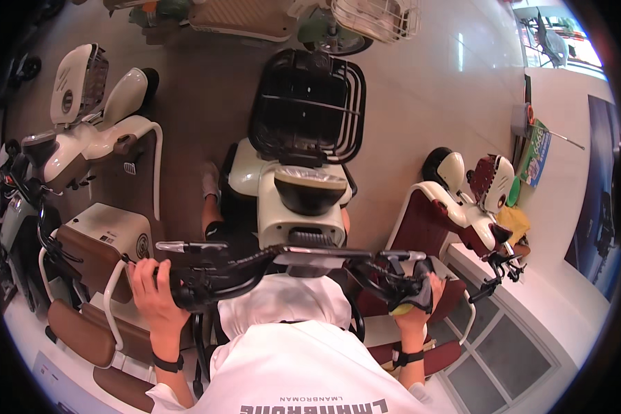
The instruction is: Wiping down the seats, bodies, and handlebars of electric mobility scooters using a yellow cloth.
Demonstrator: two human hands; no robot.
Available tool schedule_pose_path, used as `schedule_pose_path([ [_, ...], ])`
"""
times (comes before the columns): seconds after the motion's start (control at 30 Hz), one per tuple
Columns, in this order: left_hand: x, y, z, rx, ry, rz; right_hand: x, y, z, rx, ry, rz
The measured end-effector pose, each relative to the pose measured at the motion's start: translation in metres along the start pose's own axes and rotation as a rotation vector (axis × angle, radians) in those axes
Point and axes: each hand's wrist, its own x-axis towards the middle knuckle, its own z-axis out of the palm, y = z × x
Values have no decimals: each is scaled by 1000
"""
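Note:
A black scooter handlebar (255, 265) runs across in front of me, with a silver lever at its left end. My left hand (157, 297) is at the outer end of the left grip (190, 293), its fingers stretched out and slightly bent; the thumb is mostly hidden. On the right end, my right hand (417, 310) is closed around a dark cloth-like piece (415, 293) with a yellow-green edge, pressed against the bar. Beyond the bar are the scooter's round headlight (310, 186), its cream front and a black wire basket (307, 103).
A cream and brown scooter (117, 148) stands close on the left, a cream and dark red one (428, 214) on the right. Another scooter with a white basket (376, 17) is ahead. A white ledge (524, 297) and a wall poster (597, 200) lie along the right.

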Motion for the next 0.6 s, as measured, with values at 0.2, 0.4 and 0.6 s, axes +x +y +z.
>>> schedule_pose_path([
  [0.2, 1, -7, -2, 5, -50, 54, -16, 3, 3, 69, -76, 137],
  [0.4, -1, -13, 4, -12, -13, 66, -10, -7, 1, 2, 6, 111],
  [0.6, 13, -3, -7, 44, -62, 55, 14, -13, -7, -34, 9, 47],
])
